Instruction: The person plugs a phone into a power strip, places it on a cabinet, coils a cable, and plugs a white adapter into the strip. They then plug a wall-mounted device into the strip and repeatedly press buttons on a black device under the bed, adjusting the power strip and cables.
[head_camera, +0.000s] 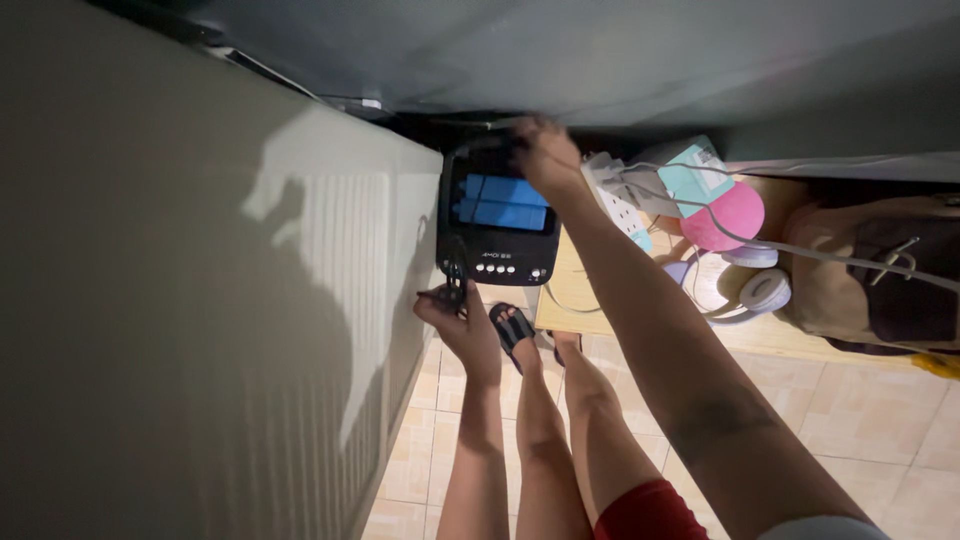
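Observation:
A black box-shaped device (497, 215) with blue panels and a row of small buttons stands at the left end of a low wooden table (565, 300). My right hand (545, 152) reaches over its far top edge and grips it there. My left hand (455, 318) is below the device's front left corner, fingers pinched on a thin black cable or small part (450, 292) hanging from it. My legs and a foot in a black sandal (512, 328) are under the hands.
A pale wall (200, 300) runs along the left. On the table lie a white power strip (622, 205) with cords, a teal box (693, 172), a pink round thing (737, 215), white headphones (762, 290) and a brown bag (880, 270). Tiled floor (880, 410) lies below.

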